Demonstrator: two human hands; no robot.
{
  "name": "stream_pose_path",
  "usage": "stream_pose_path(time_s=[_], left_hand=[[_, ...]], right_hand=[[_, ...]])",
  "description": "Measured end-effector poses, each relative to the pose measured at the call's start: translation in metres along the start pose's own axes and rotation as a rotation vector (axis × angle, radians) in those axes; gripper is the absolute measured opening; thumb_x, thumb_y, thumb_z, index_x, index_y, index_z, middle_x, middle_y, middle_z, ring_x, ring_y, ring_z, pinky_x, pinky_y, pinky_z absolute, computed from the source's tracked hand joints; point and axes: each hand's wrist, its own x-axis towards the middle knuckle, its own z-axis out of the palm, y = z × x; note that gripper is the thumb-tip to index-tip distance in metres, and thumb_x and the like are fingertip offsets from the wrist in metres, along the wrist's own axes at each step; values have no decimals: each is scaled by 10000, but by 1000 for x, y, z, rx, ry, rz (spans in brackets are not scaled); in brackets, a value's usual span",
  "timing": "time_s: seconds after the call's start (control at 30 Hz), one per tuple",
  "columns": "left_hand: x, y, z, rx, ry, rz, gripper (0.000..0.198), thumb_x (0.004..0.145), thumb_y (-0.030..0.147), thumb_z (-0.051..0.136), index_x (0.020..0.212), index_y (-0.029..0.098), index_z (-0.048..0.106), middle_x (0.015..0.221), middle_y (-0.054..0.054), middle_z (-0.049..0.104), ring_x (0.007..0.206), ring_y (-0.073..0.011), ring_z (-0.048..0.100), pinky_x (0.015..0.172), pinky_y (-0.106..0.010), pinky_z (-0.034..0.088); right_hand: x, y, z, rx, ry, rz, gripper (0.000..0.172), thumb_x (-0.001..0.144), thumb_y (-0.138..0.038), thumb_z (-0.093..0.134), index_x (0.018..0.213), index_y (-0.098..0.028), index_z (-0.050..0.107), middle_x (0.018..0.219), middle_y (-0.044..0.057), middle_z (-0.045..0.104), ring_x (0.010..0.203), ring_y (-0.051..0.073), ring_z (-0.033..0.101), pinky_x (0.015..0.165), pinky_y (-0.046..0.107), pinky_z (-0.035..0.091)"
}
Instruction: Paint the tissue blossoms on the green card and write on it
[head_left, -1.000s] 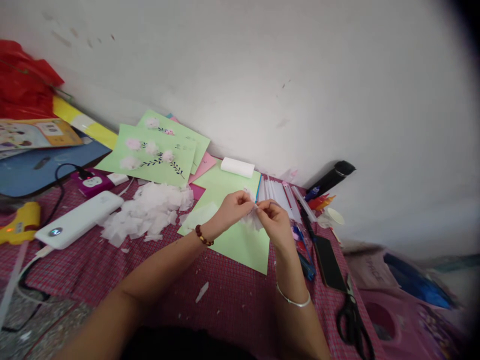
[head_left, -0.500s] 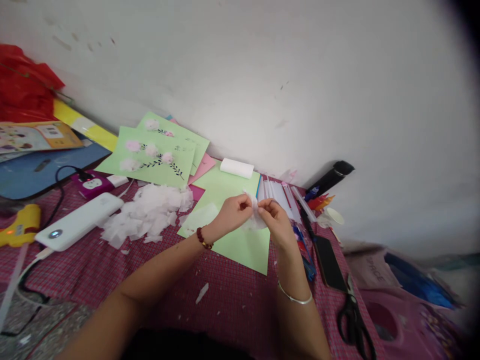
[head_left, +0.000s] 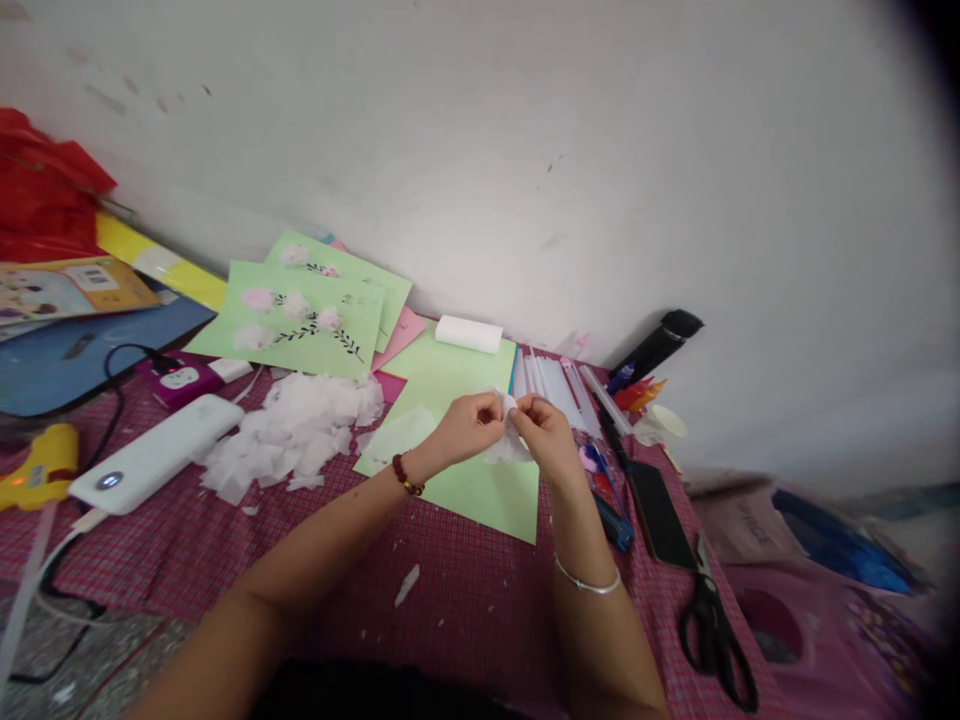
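Observation:
A small piece of thin white tissue paper (head_left: 510, 445) is pinched between my two hands, above a light green sheet (head_left: 480, 500). My left hand (head_left: 472, 428) is closed with thumb and forefinger on its left side. Close beside it, my right hand (head_left: 546, 430) pinches the same piece from the right. Beyond the hands lies a white paper roll (head_left: 469, 334). To the left is a loose heap of torn white tissue pieces (head_left: 292, 430). Green cards (head_left: 315, 350) with puffy pink and white flowers and dark leafy stems lie behind the heap.
At left are a white power bank (head_left: 157, 455), a purple socket block (head_left: 180, 378) and a yellow glue gun (head_left: 45, 468) with a cord. Black scissors (head_left: 709, 625), a phone (head_left: 660, 515), a black bottle (head_left: 660, 345) and pens line the right edge. A wall stands behind.
The view has shifted slightly. Both hands stay together over the green sheet, and the fingers have moved a little on the tissue paper.

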Motion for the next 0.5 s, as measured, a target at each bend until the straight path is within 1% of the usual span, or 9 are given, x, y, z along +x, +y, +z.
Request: stream_pose_path(time_s=[0.07,0.13,0.2,0.27,0.37,0.43,0.5], left_hand=[[2,-2,0,-48,31,-33,89,748,216,532,694,169,479,637,38,463,586,-96,455,548,-213,352],[2,-1,1,-68,63,-59,149,787,298,556,746,166,501,667,33,488,588,-95,465,545,-210,359],[2,1,1,-38,73,-69,210,799,348,573,724,159,519,658,30,491,583,-91,440,539,-209,335],[1,3,0,2,63,-70,250,812,356,556,670,156,513,618,33,465,564,-88,401,527,-213,301],[-1,5,-1,-7,50,-83,294,841,355,507,623,162,478,566,41,422,535,-90,379,517,-221,279],[-1,5,-2,-15,78,-82,317,853,355,485,600,165,460,550,41,403,531,-93,373,516,-226,276],[0,5,-2,-7,131,-75,315,849,345,483,592,165,459,553,39,392,541,-98,367,520,-230,275]], right_hand=[[0,1,2,-9,-2,-11,229,728,-400,639,679,-198,544,590,-49,465,500,91,397,484,225,315],[0,0,4,-40,-9,-50,227,735,-394,644,670,-192,563,627,-33,500,540,99,435,514,230,347],[0,0,5,-65,-11,-89,228,738,-385,652,655,-185,582,670,-19,533,587,107,471,554,237,378],[-1,-1,5,-60,-20,-92,229,738,-383,661,650,-184,593,683,-15,548,604,109,484,580,242,394],[0,-1,5,13,-34,-35,242,726,-409,677,662,-192,591,645,-23,539,584,108,482,582,248,412],[1,0,4,73,-27,11,260,705,-433,692,670,-199,584,629,-25,539,580,113,495,585,252,437],[2,1,5,131,-3,52,279,672,-447,714,681,-203,580,641,-22,558,588,116,515,600,259,469]])
